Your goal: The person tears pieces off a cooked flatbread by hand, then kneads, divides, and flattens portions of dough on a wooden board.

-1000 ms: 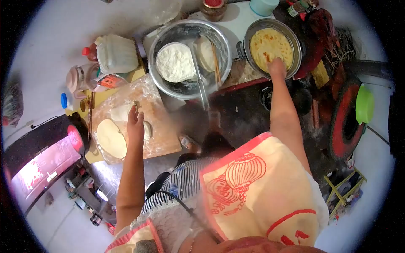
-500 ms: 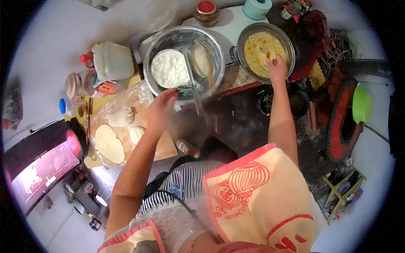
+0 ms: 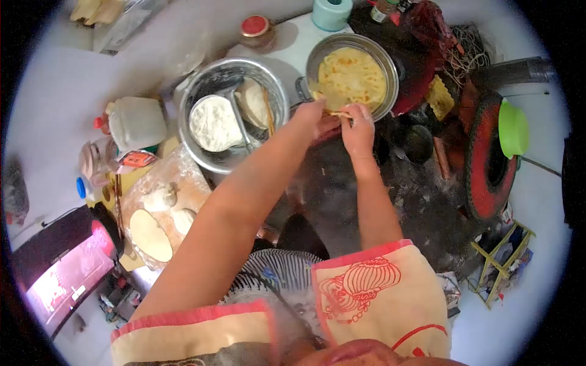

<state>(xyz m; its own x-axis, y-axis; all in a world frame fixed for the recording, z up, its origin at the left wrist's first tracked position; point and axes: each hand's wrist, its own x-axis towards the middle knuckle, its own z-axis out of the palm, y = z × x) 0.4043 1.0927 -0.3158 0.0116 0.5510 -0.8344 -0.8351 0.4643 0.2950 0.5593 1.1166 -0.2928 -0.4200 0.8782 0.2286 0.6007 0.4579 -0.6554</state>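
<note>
My left hand [image 3: 314, 118] and my right hand [image 3: 358, 126] meet at the near rim of a metal pan [image 3: 391, 79]. Between them is a thin piece of flatbread [image 3: 335, 112], pinched by the fingers of my right hand. The left fingers close at its other end, partly hidden by the hand itself. Golden, browned flatbread [image 3: 354, 73] lies in the pan. Left of the pan, a large metal basin [image 3: 189, 146] holds a bowl of flour [image 3: 215, 123], a lump of dough [image 3: 253, 105] and chopsticks [image 3: 268, 113].
A floured board [image 3: 137, 189] carries a rolled dough sheet [image 3: 150, 235] and dough pieces [image 3: 160, 198]. Behind stand a red-lidded jar [image 3: 256, 32] and a turquoise container [image 3: 331, 13]. A white jug [image 3: 138, 123] is at left, a green bowl [image 3: 513, 129] at right.
My left hand has moved right from beside the basin to the pan. My right hand has drawn back from the pan's middle to its near rim with the flatbread piece.
</note>
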